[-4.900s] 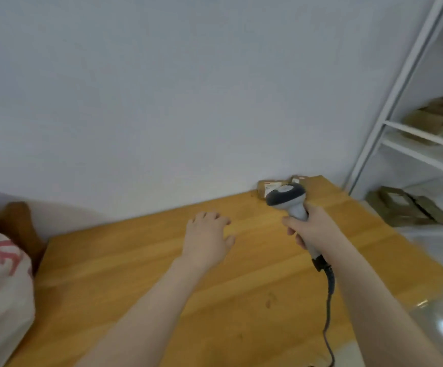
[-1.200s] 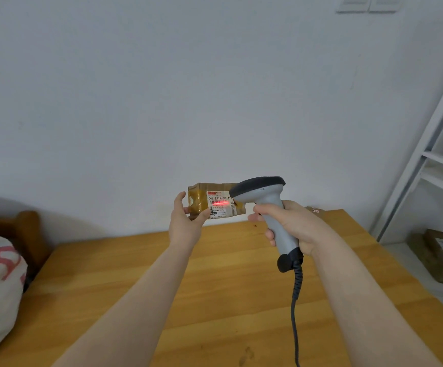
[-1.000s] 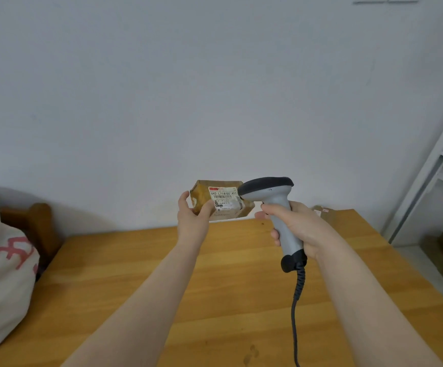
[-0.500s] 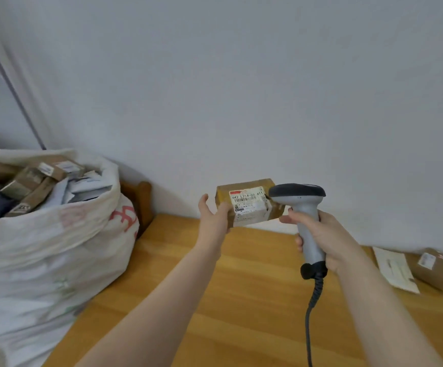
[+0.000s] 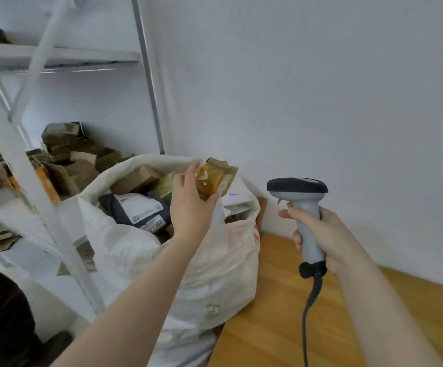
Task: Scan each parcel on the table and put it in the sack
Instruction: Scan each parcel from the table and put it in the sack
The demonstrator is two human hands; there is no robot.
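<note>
Carried leftward, the parcel [image 5: 213, 179] now hangs above the sack [image 5: 215, 263], gripped by left hand [image 5: 188, 206]; right hand [image 5: 323, 234] clutches scanner [image 5: 298, 187].

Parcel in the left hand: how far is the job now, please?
Done: the sack already holds many other parcels. In hand: the left hand holds the parcel above the sack's mouth, not yet released; the right hand grips the scanner. Left: drop it in; the table is mostly out of view.
</note>
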